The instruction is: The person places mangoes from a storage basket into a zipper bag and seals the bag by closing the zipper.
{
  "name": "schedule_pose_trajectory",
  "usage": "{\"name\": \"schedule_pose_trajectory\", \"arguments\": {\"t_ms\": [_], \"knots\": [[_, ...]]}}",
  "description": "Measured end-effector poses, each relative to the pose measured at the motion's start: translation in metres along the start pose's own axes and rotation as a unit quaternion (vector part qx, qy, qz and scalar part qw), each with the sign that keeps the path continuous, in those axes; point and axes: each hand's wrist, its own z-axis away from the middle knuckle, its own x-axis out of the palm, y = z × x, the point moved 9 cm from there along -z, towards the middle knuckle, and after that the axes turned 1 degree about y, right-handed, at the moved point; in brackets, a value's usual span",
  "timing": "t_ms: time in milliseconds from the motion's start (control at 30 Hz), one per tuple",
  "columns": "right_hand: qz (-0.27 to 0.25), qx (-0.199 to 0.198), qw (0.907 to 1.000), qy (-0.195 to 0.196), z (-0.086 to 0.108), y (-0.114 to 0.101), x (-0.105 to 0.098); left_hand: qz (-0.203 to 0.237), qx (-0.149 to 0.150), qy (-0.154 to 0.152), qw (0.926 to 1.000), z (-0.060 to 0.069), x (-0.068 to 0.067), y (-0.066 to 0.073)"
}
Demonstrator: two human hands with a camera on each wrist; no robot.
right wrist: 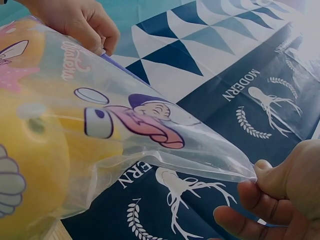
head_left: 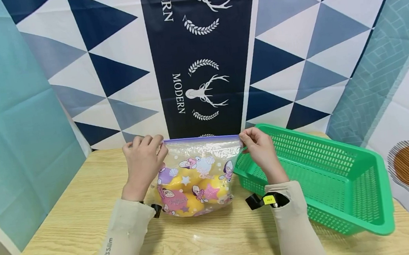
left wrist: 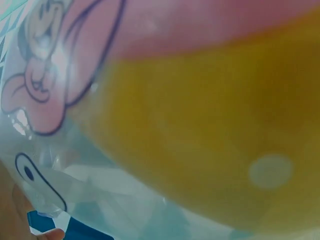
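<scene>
A clear zip bag (head_left: pixel 207 152) printed with cartoon figures, stars and shells stands on the table, its purple zip strip along the top. Inside it sit several yellow fruits (head_left: pixel 192 183), lemon-like, partly hidden by the print. My left hand (head_left: pixel 143 162) pinches the top left corner of the bag. At the opposite top corner, my right hand (head_left: pixel 262 150) pinches the plastic between thumb and forefinger, as the right wrist view also shows. Printed plastic and a yellow fruit (left wrist: pixel 200 140) fill the left wrist view up close.
To the right of the bag stands a green perforated plastic basket (head_left: pixel 331 176), with nothing seen in it. The wooden table (head_left: pixel 203 245) meets a patterned cloth backdrop (head_left: pixel 199 52) at its far edge.
</scene>
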Motion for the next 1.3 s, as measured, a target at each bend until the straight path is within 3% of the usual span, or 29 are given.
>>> {"name": "schedule_pose_trajectory", "arguments": {"t_ms": [667,900,1300], "knots": [[0.004,-0.001,1.0,0.004,0.0,0.001,-0.001,0.019,-0.024,0.076,0.9966,0.009,-0.015,-0.016],[0.012,-0.003,0.9999,0.004,0.0,0.0,-0.001,0.031,-0.05,0.077,0.9953,0.013,-0.017,-0.025],[0.006,0.003,1.0,0.001,0.0,0.0,-0.001,0.033,-0.046,0.083,0.9949,0.015,-0.021,-0.033]]}}
